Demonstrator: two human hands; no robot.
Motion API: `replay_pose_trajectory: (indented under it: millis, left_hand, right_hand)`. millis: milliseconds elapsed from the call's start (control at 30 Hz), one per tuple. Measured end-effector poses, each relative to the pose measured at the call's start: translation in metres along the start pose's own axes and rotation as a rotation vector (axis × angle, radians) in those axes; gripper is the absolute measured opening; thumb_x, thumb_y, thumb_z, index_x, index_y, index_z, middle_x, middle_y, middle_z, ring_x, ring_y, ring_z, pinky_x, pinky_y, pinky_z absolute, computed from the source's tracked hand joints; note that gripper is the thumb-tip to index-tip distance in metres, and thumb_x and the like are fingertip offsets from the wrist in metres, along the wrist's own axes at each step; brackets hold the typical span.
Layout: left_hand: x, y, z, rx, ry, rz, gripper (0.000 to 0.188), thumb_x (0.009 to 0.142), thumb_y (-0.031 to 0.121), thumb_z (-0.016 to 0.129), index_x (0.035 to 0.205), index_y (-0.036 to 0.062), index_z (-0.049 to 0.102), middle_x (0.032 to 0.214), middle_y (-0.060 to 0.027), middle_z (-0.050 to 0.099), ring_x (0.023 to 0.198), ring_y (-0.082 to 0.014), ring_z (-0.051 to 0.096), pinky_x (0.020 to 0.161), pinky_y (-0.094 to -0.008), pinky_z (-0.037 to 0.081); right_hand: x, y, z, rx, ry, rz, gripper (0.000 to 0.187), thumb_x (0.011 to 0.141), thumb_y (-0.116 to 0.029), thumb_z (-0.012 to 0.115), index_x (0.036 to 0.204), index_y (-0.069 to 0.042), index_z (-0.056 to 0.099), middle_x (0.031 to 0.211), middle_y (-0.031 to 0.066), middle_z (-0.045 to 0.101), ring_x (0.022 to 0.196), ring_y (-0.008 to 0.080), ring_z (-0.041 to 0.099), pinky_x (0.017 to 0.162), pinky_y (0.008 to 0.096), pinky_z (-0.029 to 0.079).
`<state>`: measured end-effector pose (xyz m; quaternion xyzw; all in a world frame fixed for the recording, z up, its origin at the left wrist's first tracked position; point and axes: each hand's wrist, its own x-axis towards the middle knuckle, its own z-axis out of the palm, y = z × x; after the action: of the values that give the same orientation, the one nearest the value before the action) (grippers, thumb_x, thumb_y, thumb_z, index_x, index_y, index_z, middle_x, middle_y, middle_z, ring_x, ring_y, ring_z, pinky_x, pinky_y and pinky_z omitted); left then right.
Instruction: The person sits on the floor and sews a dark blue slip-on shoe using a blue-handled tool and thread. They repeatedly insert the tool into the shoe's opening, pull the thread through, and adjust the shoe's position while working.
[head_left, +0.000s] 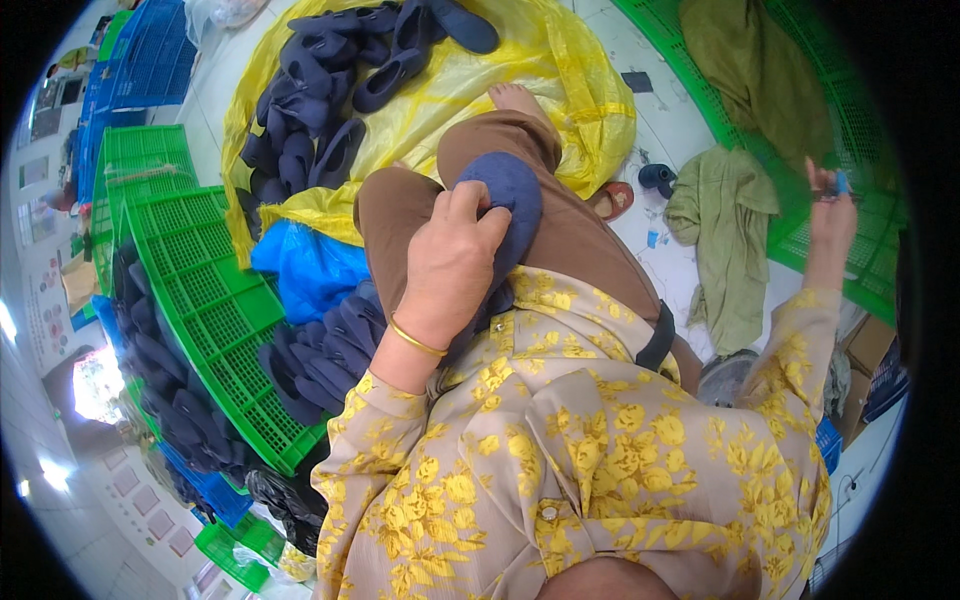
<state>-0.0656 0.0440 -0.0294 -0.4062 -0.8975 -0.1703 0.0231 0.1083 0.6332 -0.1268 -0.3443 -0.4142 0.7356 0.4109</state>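
Observation:
My left hand (455,250), with a gold bangle at its wrist, is closed on a navy cloth shoe (518,210). The shoe lies over my lap, its broad rounded side showing. Off to the far right, my right arm is stretched out, and my right hand (832,200) is raised in front of a green crate. Its fingers are bent together around something small, with a bit of blue and a dark glint at the fingertips; I cannot make out what it is. More navy shoes (325,350) are packed together beside my left forearm.
A yellow plastic sheet (585,110) spreads ahead, bearing a heap of navy shoes (310,80). Green crates (215,290) stand at the left. Olive cloth (720,200) hangs at the right near a dark thread spool (656,178). A red sandal (615,200) is on the floor.

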Motion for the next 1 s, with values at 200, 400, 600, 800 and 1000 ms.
replay_pose_trajectory:
  millis: [200, 400, 600, 800, 1000]
  left_hand:
    - [-0.002, -0.002, 0.005, -0.018, -0.005, -0.017, 0.012, 0.075, 0.005, 0.061, 0.086, 0.0091, 0.061, 0.092, -0.0091, 0.052, 0.082, -0.026, 0.057, 0.068, -0.0363, 0.051]
    - [-0.003, -0.007, -0.002, -0.516, 0.046, -0.373, 0.007, 0.087, 0.004, 0.064, 0.09, -0.0004, 0.06, 0.088, -0.0144, 0.056, 0.078, -0.031, 0.059, 0.069, -0.0368, 0.048]
    - [-0.014, -0.025, 0.004, -0.806, -0.107, -0.618, 0.011, 0.097, 0.015, 0.061, 0.096, 0.0035, 0.062, 0.076, 0.0047, 0.054, 0.068, -0.0042, 0.048, 0.062, -0.0199, 0.041]
    - [-0.011, -0.021, 0.0, -1.039, -0.192, -0.744, 0.011, 0.098, 0.015, 0.059, 0.098, 0.0045, 0.061, 0.078, 0.0053, 0.054, 0.069, -0.004, 0.048, 0.063, -0.0191, 0.041]
    - [-0.01, -0.02, 0.0, -1.084, -0.193, -0.768, 0.011, 0.098, 0.014, 0.059, 0.098, 0.0035, 0.061, 0.079, 0.0048, 0.054, 0.07, -0.0042, 0.049, 0.065, -0.0193, 0.041]
  right_hand:
    - [-0.001, -0.062, 0.018, -0.441, 0.259, -0.593, 0.011, 0.093, 0.003, 0.048, 0.093, 0.012, 0.054, 0.08, 0.0154, 0.059, 0.072, 0.0258, 0.064, 0.09, 0.0518, 0.058]
    - [-0.132, 0.012, 0.129, -0.845, -0.25, -0.174, 0.022, 0.092, -0.011, 0.055, 0.113, -0.007, 0.062, 0.08, -0.0015, 0.056, 0.063, 0.0097, 0.05, 0.06, 0.0268, 0.042]
    - [-0.296, 0.083, 0.237, -0.899, -1.175, -0.266, 0.028, 0.092, -0.016, 0.053, 0.117, -0.006, 0.058, 0.107, 0.0151, 0.063, 0.095, 0.0327, 0.063, 0.08, 0.0414, 0.05]
    - [-0.331, 0.1, 0.268, -1.153, -1.438, -0.428, 0.021, 0.086, -0.014, 0.058, 0.104, -0.005, 0.053, 0.095, 0.0152, 0.062, 0.084, 0.0369, 0.064, 0.07, 0.048, 0.05]
    - [-0.336, 0.103, 0.271, -1.265, -1.425, -0.503, 0.021, 0.082, -0.011, 0.06, 0.101, -0.005, 0.054, 0.091, 0.0136, 0.063, 0.081, 0.0332, 0.066, 0.068, 0.0448, 0.051]
